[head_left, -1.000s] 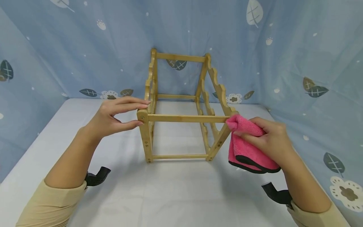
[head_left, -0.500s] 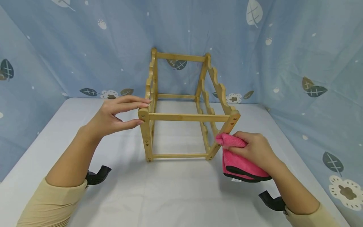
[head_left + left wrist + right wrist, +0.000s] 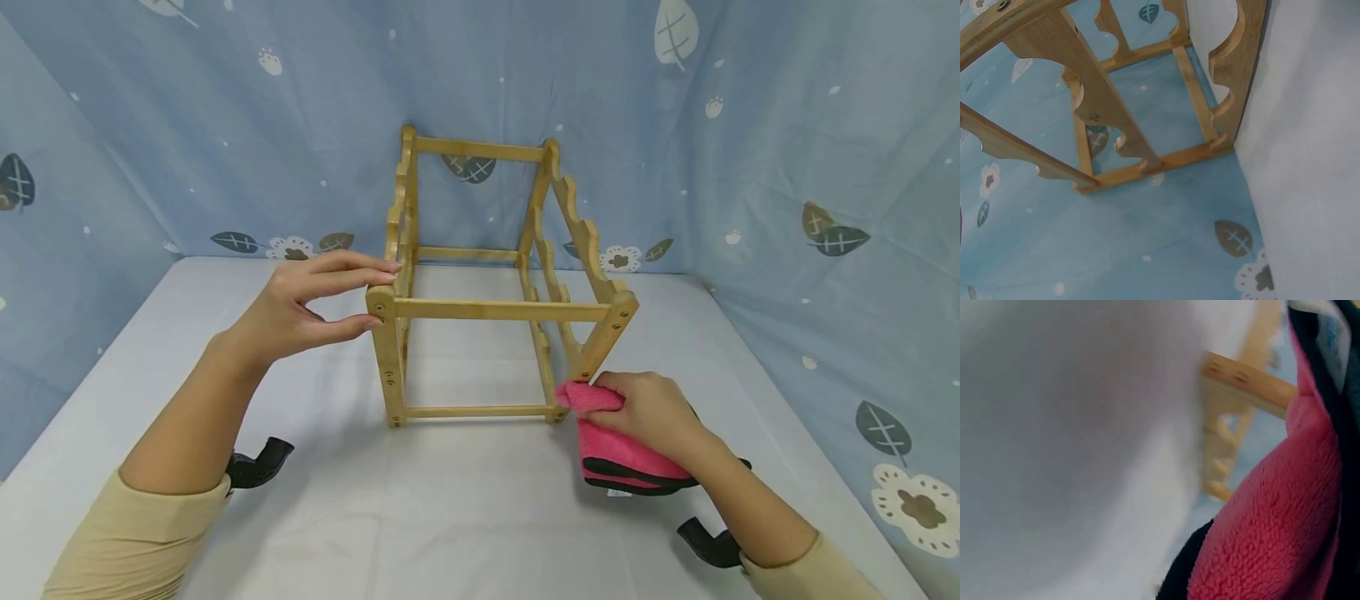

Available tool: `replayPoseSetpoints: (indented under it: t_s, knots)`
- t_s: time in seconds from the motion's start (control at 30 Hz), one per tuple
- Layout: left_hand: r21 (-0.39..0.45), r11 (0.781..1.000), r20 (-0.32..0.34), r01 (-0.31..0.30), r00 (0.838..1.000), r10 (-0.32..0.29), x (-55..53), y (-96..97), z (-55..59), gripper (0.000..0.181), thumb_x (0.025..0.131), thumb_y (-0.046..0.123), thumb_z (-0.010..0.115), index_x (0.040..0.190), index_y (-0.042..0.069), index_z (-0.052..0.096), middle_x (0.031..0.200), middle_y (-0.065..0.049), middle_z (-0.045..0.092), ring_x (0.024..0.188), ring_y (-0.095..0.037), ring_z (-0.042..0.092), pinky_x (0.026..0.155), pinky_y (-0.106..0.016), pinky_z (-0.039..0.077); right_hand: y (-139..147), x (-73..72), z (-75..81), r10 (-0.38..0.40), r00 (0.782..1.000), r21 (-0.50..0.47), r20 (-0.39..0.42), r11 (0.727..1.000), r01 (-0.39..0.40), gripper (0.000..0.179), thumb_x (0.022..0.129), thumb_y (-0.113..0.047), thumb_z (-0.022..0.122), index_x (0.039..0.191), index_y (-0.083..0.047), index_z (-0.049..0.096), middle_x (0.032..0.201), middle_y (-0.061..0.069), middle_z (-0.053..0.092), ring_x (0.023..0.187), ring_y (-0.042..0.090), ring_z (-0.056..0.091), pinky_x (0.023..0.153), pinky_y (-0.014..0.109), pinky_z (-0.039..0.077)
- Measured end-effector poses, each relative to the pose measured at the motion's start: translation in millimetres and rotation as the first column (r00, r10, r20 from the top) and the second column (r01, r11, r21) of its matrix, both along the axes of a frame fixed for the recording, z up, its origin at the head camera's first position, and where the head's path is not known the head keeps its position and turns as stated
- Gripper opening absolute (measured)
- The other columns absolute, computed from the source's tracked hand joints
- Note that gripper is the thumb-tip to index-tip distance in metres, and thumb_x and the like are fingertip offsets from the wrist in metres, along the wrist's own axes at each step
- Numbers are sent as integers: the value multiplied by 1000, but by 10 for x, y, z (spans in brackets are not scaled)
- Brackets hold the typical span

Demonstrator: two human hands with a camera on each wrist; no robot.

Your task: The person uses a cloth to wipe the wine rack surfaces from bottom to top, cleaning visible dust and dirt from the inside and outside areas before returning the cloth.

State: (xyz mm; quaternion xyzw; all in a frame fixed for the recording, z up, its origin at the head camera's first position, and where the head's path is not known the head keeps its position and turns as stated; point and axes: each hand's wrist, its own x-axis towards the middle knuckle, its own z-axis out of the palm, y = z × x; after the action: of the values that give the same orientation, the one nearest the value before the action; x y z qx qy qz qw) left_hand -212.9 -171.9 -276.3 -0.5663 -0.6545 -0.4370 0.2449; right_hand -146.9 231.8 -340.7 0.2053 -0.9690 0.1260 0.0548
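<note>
A light wooden rack (image 3: 495, 311) with scalloped side rails stands in the middle of the head view. At its near left top corner my left hand (image 3: 300, 304) pinches the post, fingers over the top and thumb at the front. My right hand (image 3: 652, 417) grips a folded pink cloth (image 3: 626, 454) with black edging. Its bunched end touches the lower part of the rack's near right leg (image 3: 603, 342). In the right wrist view the cloth (image 3: 1272, 519) fills the lower right. The left wrist view shows the rack's scalloped rails (image 3: 1110, 106), but not the left hand.
The rack rests on a white-covered table (image 3: 465, 517). Blue fabric (image 3: 300, 125) printed with leaves and flowers hangs behind and along both sides, close behind the rack. A black wrist mount (image 3: 258, 464) sits on the left forearm, another wrist mount (image 3: 708, 542) on the right.
My right hand has slid the pink cloth down the rack's near right leg, from the top corner to near the foot. The left hand has stayed at its corner.
</note>
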Motion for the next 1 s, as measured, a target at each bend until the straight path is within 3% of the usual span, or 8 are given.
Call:
replayPoseSetpoints:
  t_s: [0.17, 0.4, 0.6, 0.73, 0.87, 1.0]
  knots:
    - [0, 1000, -4, -1, 1000, 1, -4, 10, -6, 37, 89, 24, 67, 112, -4, 66, 119, -9, 64, 110, -14, 61, 87, -19, 49, -31, -57, -260, 23, 998, 80, 61, 996, -28, 39, 73, -36, 80, 102, -13, 72, 81, -3, 70, 64, 8, 56, 51, 21, 42]
    - [-4, 1000, -3, 7, 1000, -7, -8, 8, 1, 37, 89, 24, 67, 113, -4, 66, 119, -9, 64, 111, -14, 60, 89, -20, 49, -44, -130, -449, 21, 987, 57, 158, 998, -30, 41, 73, -36, 80, 104, -11, 72, 84, -1, 71, 64, 7, 51, 49, 21, 40]
    - [-1, 1000, 6, 0, 1000, 0, -2, -12, 14, 37, 89, 24, 67, 113, -5, 66, 119, -11, 64, 112, -14, 60, 87, -20, 49, -69, -169, -470, -4, 975, 39, 222, 999, -4, 43, 73, -37, 80, 106, -11, 71, 86, -1, 70, 66, 7, 50, 50, 23, 40]
    - [-4, 1000, 19, 5, 1000, -5, 3, -17, 5, 37, 89, 24, 66, 114, -4, 66, 120, -10, 63, 113, -15, 59, 89, -20, 49, -80, -135, -452, -5, 973, 42, 232, 999, -5, 41, 74, -39, 79, 105, -12, 71, 75, -7, 65, 62, 7, 48, 48, 22, 37]
    - [-2, 1000, 22, 11, 1000, -11, 1, -3, -2, 37, 89, 23, 67, 115, -4, 65, 120, -11, 63, 113, -16, 59, 90, -21, 49, -76, -64, -406, 13, 974, 65, 225, 997, -29, 27, 75, -40, 77, 85, -17, 68, 57, -14, 48, 55, 5, 41, 45, 20, 32]
    - [6, 1000, 11, 11, 1000, -11, 2, 0, 7, 37, 89, 22, 67, 114, -4, 65, 120, -12, 63, 113, -17, 60, 88, -21, 50, -95, 19, -301, 50, 982, 73, 181, 995, -64, 25, 75, -42, 77, 76, -22, 63, 56, -16, 45, 54, 3, 40, 46, 19, 32]
